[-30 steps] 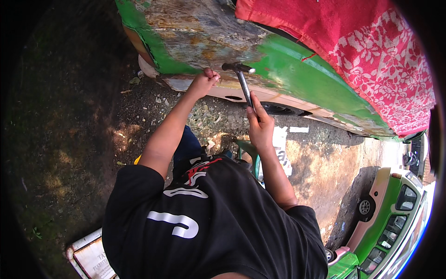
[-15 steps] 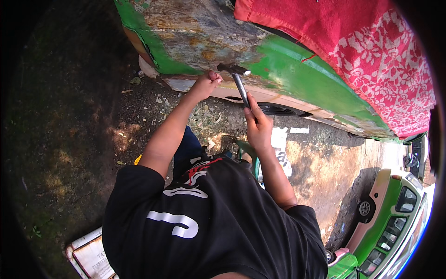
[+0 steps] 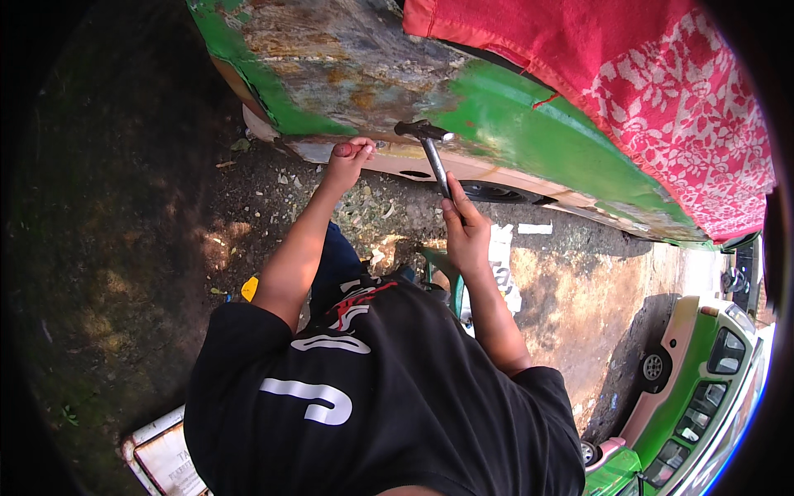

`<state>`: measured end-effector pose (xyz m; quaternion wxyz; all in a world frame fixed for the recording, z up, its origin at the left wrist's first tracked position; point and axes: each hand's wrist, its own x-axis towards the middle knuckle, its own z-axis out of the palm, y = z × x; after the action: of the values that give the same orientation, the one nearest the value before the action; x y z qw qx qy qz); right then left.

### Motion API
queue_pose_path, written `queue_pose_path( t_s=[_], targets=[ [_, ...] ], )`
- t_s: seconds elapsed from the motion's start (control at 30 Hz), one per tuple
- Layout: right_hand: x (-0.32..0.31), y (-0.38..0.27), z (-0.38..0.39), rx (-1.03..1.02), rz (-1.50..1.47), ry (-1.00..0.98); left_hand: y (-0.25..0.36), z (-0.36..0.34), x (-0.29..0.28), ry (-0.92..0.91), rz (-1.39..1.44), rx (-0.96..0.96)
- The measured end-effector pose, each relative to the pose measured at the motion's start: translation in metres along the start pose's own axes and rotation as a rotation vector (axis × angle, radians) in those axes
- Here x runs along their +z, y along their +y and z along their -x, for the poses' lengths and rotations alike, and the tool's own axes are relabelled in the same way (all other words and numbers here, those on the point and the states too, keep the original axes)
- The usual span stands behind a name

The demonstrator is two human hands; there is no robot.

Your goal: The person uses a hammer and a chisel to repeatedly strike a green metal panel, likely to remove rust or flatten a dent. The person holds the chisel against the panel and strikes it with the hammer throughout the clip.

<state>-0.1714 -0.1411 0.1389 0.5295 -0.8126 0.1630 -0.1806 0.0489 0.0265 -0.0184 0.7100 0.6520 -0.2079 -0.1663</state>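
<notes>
My right hand (image 3: 469, 236) is wrapped round the handle of a hammer (image 3: 434, 157). Its dark metal head is up beside the worn side of a green vehicle (image 3: 513, 116). To the left, my left hand (image 3: 347, 165) is closed close to the panel's lower edge. A small reddish-brown rounded end shows at its fingers; what it belongs to is hidden in the grip. The panel above that hand is stripped to rusty, patchy metal, with green paint around it and a pale pinkish strip below.
A red and white floral cloth (image 3: 662, 107) drapes over the vehicle at upper right. A wheel (image 3: 496, 192) sits under its side. Rubble (image 3: 364, 207) covers the ground there. Another green vehicle (image 3: 703, 388) stands at lower right, a white rusty-framed board (image 3: 161, 455) at lower left.
My left hand has shifted left and slightly down, farther from the hammer head. The hammer and my right hand have moved slightly right and down. The view has shifted a little.
</notes>
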Motion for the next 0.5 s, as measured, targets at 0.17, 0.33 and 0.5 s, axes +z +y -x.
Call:
queue_pose_path(
  t_s=[0.17, 0.33, 0.5],
  targets=[
    [-0.005, 0.012, 0.006, 0.138, -0.021, -0.027, -0.005, 0.007, -0.001, 0.043, -0.004, 0.013],
    [-0.005, 0.022, 0.010, 0.120, -0.077, -0.028, -0.007, 0.009, 0.004, 0.070, 0.020, 0.002],
    [-0.008, 0.021, 0.011, 0.161, -0.071, -0.039, -0.009, 0.008, 0.002, 0.056, 0.009, 0.016]
  ],
)
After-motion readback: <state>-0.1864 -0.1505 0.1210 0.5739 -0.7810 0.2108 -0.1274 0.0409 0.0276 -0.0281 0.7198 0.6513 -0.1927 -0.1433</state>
